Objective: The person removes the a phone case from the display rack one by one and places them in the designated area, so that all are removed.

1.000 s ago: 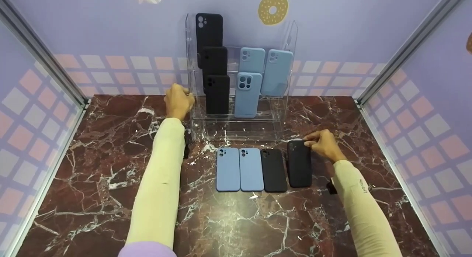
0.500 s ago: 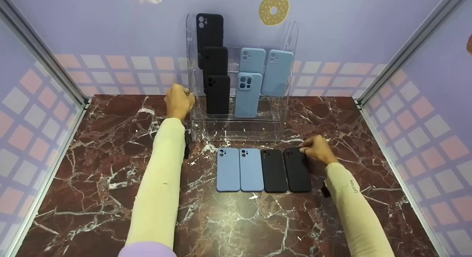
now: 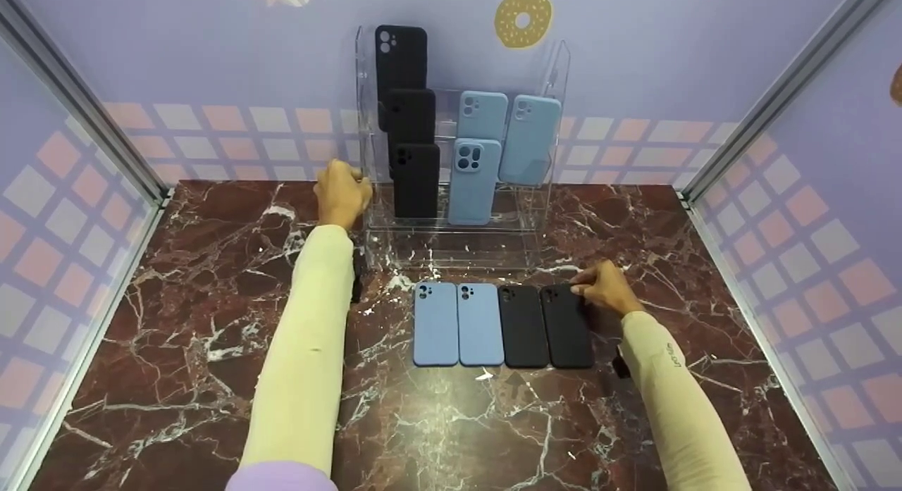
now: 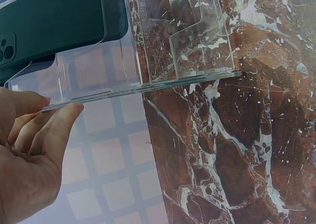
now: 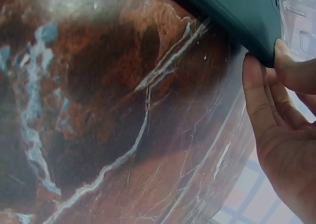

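My left hand (image 3: 342, 194) pinches the left side edge of a clear acrylic stand (image 4: 163, 83), thumb on one face and fingers on the other in the left wrist view. My right hand (image 3: 606, 288) holds the top right corner of a black phone case (image 3: 568, 332) between thumb and fingers; the right wrist view shows this grip at the corner of the case (image 5: 242, 17). That case lies at the right end of a row, beside another black phone case (image 3: 523, 329). Two blue phone cases (image 3: 435, 325) make up the left of the row.
On the stand's tiers lean several black phone cases (image 3: 417, 184) at the left and several light blue phone cases (image 3: 474, 188) at the right. The stand's lowest front tier shows no case. Patterned panels (image 3: 246, 68) enclose the marbled table (image 3: 451, 427) at the back and sides.
My right hand has lowered the tilted black phone case onto the table and shifted it left against its neighbour. The left hand keeps its place on the stand.
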A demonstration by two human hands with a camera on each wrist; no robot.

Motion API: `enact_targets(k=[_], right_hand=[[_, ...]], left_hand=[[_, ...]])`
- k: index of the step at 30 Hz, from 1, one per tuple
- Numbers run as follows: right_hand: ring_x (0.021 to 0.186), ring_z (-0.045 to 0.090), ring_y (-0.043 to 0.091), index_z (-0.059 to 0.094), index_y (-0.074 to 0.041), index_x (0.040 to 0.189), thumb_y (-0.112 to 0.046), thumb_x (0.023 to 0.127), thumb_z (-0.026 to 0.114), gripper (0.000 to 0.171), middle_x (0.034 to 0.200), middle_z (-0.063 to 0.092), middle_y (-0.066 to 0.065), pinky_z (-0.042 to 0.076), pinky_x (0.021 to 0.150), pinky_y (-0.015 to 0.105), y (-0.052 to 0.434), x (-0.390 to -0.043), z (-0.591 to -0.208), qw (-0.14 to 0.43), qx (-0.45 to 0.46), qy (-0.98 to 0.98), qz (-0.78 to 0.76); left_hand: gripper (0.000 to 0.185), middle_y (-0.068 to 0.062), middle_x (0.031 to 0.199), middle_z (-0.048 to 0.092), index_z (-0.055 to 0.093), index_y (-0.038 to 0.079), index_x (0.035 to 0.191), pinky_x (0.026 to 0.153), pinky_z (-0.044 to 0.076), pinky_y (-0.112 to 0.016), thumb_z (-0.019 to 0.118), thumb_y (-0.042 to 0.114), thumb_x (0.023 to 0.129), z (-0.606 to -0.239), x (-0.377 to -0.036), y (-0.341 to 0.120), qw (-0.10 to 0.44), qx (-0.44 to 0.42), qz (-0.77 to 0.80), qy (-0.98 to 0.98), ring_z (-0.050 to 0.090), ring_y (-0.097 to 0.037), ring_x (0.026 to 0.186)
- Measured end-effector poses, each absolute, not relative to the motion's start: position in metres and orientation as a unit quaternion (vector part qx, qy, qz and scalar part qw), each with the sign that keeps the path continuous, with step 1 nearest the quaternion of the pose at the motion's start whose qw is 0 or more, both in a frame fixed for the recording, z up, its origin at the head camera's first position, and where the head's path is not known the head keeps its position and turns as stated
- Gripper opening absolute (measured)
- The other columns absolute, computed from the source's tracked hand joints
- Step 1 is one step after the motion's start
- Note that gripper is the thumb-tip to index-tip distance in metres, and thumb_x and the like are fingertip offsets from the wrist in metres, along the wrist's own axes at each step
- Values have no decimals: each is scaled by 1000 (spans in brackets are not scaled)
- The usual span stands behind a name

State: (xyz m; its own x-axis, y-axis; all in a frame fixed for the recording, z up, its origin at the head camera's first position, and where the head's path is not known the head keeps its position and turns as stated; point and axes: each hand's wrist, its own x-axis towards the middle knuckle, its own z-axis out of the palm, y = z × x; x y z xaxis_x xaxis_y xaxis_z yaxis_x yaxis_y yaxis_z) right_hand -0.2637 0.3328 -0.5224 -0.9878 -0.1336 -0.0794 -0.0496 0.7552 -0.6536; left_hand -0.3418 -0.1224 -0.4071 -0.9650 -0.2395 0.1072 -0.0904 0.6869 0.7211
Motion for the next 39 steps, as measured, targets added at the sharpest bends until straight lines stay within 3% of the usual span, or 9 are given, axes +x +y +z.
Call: enact_targets(k=[6,10,17,20,23,27,34,39], right_hand=[[71,71,23,72,16,102,4,88,74,19,96,72,30,58,59,25,333,-263,-523,74,-63,929,-356],[68,70,24,72,15,101,2,87,75,19,91,73,26,58,59,30,333,-264,-518,70,-61,936,-339],[83,68,34,73,10,100,-6,85,80,23,93,74,23,54,81,49,319,-271,-491,17,-72,949,-305],[80,67,31,73,8,100,-7,85,81,23,90,73,21,56,77,44,307,-276,-470,1,-71,946,-316],[73,65,25,72,6,97,-8,83,83,22,87,72,18,55,67,31,294,-280,-447,-20,-77,942,-326],[72,63,23,70,2,94,-9,82,84,21,85,70,15,53,66,25,275,-287,-419,-49,-97,938,-328],[79,65,27,70,4,101,-5,84,81,23,93,72,18,56,77,38,241,-298,-385,-72,-124,933,-330],[95,67,35,65,7,120,1,85,78,38,114,69,24,56,88,42,224,-308,-374,-79,-133,927,-341]], left_hand=[[26,-17,124,69,77,2,112,104,45,-54,63,12,92,-407,-341,-122,96,93,-388,-912,61,-46,117],[27,-19,124,69,76,1,113,103,45,-55,63,11,92,-406,-340,-122,97,92,-390,-911,61,-47,116],[28,-17,123,69,76,1,113,104,44,-55,61,10,91,-405,-341,-122,107,82,-381,-915,62,-42,119],[28,-18,123,70,77,2,113,103,45,-55,61,10,91,-405,-341,-122,105,87,-382,-914,62,-44,118],[28,-18,123,70,77,2,112,103,46,-55,60,10,91,-406,-341,-122,103,88,-384,-913,62,-43,117],[28,-17,123,70,78,2,111,103,46,-54,60,10,91,-406,-340,-122,105,88,-384,-913,62,-43,117],[27,-18,123,69,78,2,111,102,46,-55,62,11,91,-406,-338,-122,101,95,-383,-913,62,-44,116],[27,-18,123,70,77,2,112,102,47,-54,62,11,92,-404,-339,-120,96,97,-386,-913,63,-45,115]])
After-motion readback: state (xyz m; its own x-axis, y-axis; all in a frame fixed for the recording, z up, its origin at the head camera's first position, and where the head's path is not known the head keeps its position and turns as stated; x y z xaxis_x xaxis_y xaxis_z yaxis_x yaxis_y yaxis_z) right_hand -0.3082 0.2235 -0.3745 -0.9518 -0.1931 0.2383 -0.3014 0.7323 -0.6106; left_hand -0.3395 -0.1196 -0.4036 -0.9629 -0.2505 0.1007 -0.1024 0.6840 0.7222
